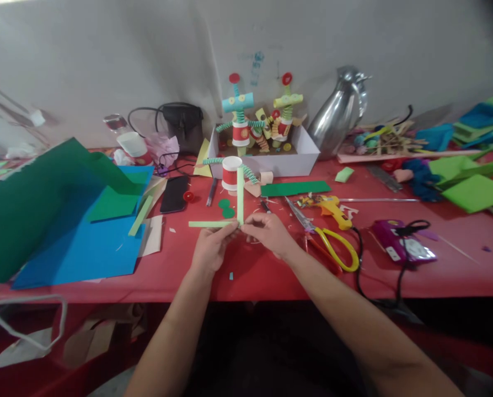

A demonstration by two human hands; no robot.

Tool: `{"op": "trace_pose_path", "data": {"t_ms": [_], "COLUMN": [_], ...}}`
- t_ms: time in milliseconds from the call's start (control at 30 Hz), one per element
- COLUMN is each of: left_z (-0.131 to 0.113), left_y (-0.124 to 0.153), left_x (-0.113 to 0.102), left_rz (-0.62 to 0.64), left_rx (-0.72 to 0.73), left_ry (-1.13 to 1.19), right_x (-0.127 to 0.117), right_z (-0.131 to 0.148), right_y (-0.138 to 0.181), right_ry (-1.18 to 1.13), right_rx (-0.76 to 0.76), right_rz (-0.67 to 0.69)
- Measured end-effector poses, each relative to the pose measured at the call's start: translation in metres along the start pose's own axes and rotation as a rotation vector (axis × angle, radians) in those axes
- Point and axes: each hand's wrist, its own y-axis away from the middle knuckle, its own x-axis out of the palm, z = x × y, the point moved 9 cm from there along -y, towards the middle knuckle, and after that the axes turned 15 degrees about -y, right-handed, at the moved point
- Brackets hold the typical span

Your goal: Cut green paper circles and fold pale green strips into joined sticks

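Two light green paper strips (pixel 240 196) meet at a right angle, one pointing away from me and the other out to the left. My left hand (pixel 214 242) pinches them at the corner. My right hand (pixel 269 236) has its fingers closed on the same corner from the other side. Just beyond stands a red and white paper cup (pixel 232 173) with springy folded-paper arms. Small dark green paper circles (pixel 226 208) lie near the strips. A green paper band (pixel 296 188) is on the table past my right hand.
Yellow-handled scissors (pixel 333 248) and a yellow glue gun (pixel 331 210) lie at right, near a purple box (pixel 403 242). Blue sheets (pixel 85 242) and a phone (pixel 174 194) are left. Behind are a white box (pixel 271 164) with paper-cup figures and a metal jug (pixel 337 113).
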Motion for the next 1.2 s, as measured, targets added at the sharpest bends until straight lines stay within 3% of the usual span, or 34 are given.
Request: {"op": "trace_pose_path", "data": {"t_ms": [567, 800, 1200], "left_z": [0.0093, 0.0093, 0.01], "left_y": [0.0007, 0.0006, 0.0015], "left_x": [0.002, 0.0017, 0.0042], "left_rz": [0.026, 0.01, 0.042], "left_rx": [-0.15, -0.155, -0.156], "left_ry": [-0.027, 0.003, 0.03], "right_x": [-0.0038, -0.0063, -0.0072], "right_z": [-0.0088, -0.0018, -0.0075], "right_y": [-0.0033, -0.0049, -0.007], "right_ry": [-0.061, -0.099, -0.154], "right_rx": [0.126, -0.018, -0.045], "right_rz": [0.017, -0.016, 0.02]}}
